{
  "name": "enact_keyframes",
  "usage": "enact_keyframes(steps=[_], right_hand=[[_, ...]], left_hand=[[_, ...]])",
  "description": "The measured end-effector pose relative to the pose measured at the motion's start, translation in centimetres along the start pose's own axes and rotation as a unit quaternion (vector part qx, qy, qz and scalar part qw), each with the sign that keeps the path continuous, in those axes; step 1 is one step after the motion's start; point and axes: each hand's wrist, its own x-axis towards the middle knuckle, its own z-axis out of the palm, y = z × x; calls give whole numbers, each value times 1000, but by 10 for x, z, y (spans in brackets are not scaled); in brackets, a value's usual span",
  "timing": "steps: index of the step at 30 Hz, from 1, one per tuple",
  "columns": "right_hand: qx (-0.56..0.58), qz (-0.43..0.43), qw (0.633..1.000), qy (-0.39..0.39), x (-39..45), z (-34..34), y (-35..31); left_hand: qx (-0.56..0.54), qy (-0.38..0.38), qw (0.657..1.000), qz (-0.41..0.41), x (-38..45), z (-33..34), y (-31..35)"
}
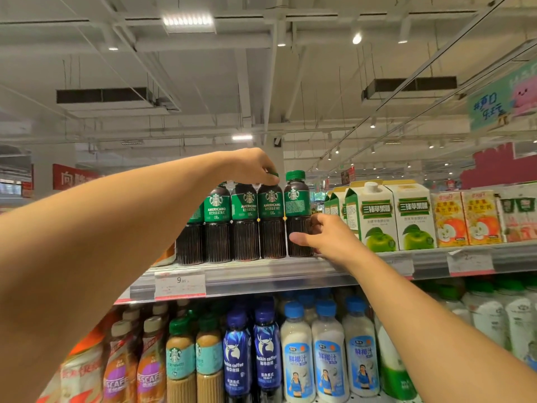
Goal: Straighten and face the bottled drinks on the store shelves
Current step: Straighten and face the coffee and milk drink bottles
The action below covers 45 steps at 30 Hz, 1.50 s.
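A row of dark coffee bottles with green Americano labels stands on the top shelf (261,274). My left hand (255,168) reaches from above and pinches the green cap of the second bottle from the right (271,225), whose label faces forward. My right hand (322,235) curls around the lower body of the rightmost bottle (295,205), thumb in front and fingers behind. That bottle's label is turned, showing small print instead of the logo. Both bottles stand upright on the shelf.
Green apple vinegar cartons (377,216) stand right of the bottles, then orange juice boxes (465,219). A price tag (180,283) hangs on the shelf edge. The lower shelf holds coffee bottles (251,353), coconut milk bottles (328,353) and white bottles (494,318).
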Motion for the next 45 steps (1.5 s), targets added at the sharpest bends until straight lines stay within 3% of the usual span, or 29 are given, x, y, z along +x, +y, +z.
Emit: enact_keyframes(steps=[18,22,24,28,31,36,40,45], right_hand=[[-117,14,993,25,-5,10,-9],[-131,15,991,26,-4,11,-8],[-122,11,992,24,-4,11,-8],[-96,5,995,26,-3,12,-7],[-118,7,993,25,-6,11,-8],[-153,-13,988,32,-18,9,-12],[-228,-15,971,68,-36,20,-11],[-212,-111,963,124,-97,41,4]], left_hand=[[5,30,999,-19,-9,6,0],[52,42,997,-28,-26,9,8],[85,85,992,-22,-36,12,13],[131,241,961,37,-73,24,28],[148,291,943,69,-117,51,38],[92,212,971,68,-203,137,45],[38,109,993,-5,-264,212,43],[-7,33,997,-64,-312,261,30]])
